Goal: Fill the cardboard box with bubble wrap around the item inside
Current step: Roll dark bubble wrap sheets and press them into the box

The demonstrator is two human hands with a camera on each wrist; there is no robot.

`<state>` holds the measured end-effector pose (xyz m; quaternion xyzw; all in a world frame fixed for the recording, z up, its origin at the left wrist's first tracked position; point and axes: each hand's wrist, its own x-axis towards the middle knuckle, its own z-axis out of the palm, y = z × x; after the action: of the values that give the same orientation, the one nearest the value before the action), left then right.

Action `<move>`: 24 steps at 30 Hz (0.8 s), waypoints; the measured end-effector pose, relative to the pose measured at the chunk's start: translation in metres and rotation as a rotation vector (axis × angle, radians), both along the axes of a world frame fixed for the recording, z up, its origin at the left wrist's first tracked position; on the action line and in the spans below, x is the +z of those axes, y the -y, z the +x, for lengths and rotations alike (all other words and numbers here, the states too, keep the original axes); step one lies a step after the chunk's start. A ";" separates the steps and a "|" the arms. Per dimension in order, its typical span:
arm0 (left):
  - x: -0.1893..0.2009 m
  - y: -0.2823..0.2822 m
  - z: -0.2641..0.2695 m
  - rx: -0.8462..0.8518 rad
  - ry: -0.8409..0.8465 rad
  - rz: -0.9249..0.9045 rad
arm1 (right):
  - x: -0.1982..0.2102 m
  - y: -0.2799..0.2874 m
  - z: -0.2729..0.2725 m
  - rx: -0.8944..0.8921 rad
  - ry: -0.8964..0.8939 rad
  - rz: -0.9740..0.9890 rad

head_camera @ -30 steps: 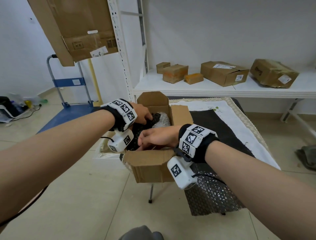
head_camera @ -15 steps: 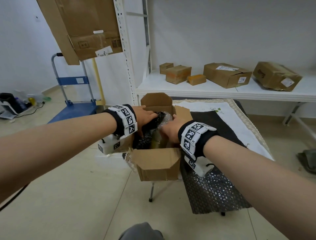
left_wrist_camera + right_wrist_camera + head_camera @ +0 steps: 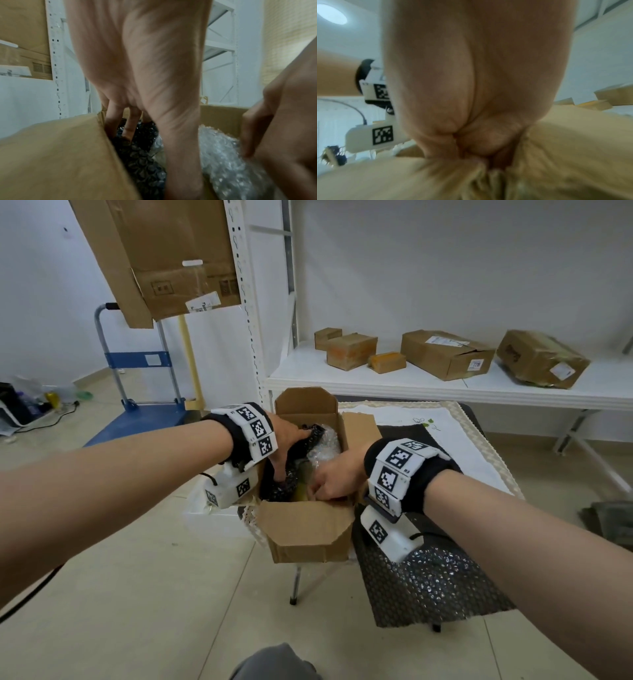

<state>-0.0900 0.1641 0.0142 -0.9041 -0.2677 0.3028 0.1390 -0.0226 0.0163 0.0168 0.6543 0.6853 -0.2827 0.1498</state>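
The cardboard box (image 3: 308,529) sits open at the tabletop's (image 3: 455,433) left edge. Inside it, the left hand (image 3: 287,443) pushes straight fingers into black bubble wrap (image 3: 274,491) at the box's left wall; the right hand (image 3: 334,479) curls around clear bubble wrap (image 3: 325,446) beside a yellowish item (image 3: 301,491).

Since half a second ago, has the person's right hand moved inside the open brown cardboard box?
Yes. The right hand has come back from the far side of the open brown cardboard box toward its near wall, beside the clear bubble wrap.
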 end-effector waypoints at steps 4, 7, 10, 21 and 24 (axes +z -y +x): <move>-0.008 0.005 0.000 -0.015 -0.012 0.054 | -0.006 -0.004 -0.014 0.010 0.119 0.033; -0.013 0.009 -0.003 -0.031 -0.002 0.107 | 0.004 -0.002 -0.006 -0.073 -0.027 0.206; -0.017 0.008 -0.007 -0.045 0.034 0.142 | 0.007 -0.001 0.003 -0.130 0.028 0.358; -0.021 0.002 -0.019 -0.068 0.106 0.127 | -0.005 -0.009 -0.006 -0.167 -0.025 0.377; -0.018 -0.001 -0.021 -0.048 0.109 0.093 | -0.015 -0.010 -0.004 -0.214 0.026 0.484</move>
<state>-0.1111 0.1646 -0.0036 -0.9179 -0.2668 0.2371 0.1733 -0.0268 0.0260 0.0016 0.7434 0.6578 -0.1164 -0.0330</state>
